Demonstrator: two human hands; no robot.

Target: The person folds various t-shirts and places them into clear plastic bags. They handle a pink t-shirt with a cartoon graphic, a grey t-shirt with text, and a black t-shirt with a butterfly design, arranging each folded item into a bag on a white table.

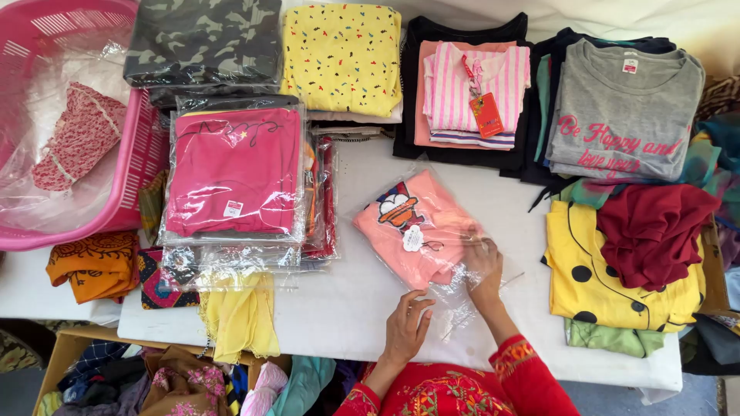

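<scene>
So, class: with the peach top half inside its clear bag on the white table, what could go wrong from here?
1. The clear plastic bag is crinkled under the right hand and left hand; it might tear or bunch.
2. The peach top could lose its fold.
3. The yellow cloth overhangs the table edge and may slide off.
</scene>
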